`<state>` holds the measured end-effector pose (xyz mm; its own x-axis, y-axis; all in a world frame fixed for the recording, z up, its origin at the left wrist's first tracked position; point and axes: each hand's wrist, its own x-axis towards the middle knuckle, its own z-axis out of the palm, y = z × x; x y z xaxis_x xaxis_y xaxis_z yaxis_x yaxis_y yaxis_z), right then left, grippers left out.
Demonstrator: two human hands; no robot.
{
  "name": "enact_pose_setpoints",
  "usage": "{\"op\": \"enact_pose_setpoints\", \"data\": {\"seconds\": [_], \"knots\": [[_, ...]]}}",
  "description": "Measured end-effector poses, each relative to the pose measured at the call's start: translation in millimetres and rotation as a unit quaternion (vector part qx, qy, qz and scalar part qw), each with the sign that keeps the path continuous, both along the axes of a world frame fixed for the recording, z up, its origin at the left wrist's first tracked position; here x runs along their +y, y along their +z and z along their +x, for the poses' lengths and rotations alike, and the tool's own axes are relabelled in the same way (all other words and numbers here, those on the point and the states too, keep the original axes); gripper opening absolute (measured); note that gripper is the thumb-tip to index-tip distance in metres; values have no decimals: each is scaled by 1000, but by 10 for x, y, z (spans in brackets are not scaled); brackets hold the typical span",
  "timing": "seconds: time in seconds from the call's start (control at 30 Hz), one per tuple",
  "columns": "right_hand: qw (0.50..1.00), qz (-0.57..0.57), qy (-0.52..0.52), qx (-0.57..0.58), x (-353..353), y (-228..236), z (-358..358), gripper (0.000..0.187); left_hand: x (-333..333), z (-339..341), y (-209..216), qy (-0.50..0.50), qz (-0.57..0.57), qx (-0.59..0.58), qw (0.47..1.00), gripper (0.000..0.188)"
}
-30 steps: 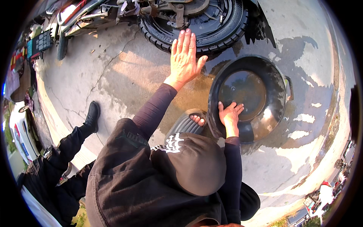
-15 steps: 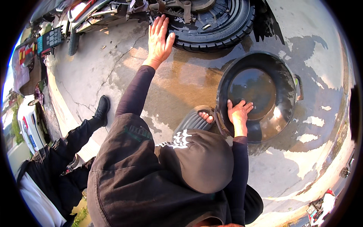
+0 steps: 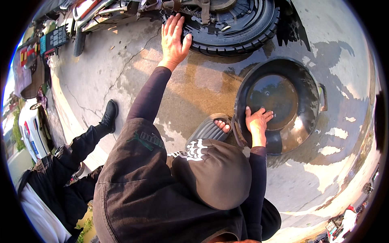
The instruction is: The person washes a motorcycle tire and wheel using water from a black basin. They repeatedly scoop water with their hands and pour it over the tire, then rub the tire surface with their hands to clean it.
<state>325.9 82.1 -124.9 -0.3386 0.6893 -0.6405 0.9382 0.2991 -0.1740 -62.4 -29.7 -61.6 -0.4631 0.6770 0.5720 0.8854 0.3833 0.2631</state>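
My left hand (image 3: 174, 45) is stretched out at the top of the view, fingers straight and close together, thumb apart. Its fingertips reach the left side of a wet black tyre (image 3: 238, 49) on a two-wheeler's wheel; whether they press on it I cannot tell. Lower right, a round black basin (image 3: 308, 87) with a side handle holds shallow water (image 3: 269, 95). My right hand (image 3: 257, 123) is over the near left part of this basin, fingers spread at the water and nothing in them. Both hands hold nothing that I can see.
My foot in a grey slide sandal (image 3: 206, 131) is just left of the basin. Wet, cracked concrete (image 3: 121, 77) spreads around. Another person's leg with a black shoe (image 3: 109, 115) reaches in at left. Beyond it stands a white car (image 3: 33, 129).
The whole scene has shifted slightly to the right. Both hands keep nearly the same places, the left by the tyre and the right in the basin.
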Motion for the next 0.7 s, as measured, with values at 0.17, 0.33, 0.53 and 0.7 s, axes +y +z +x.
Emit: {"op": "enact_pose_setpoints", "data": {"seconds": [0.17,0.33,0.53,0.7], "knots": [[1000,1,-2,3,-3,-2,-5,88,-5,7,6,4,0,4,1000,62],[1000,-3,-9,6,1,47,-17,88,0,19,19,7,-3,13,1000,61],[999,-16,-7,-45,17,42,-48,88,-1,9,7,5,0,13,1000,61],[999,-17,-9,-45,16,41,-44,88,-3,15,1,5,-1,9,1000,61]]}}
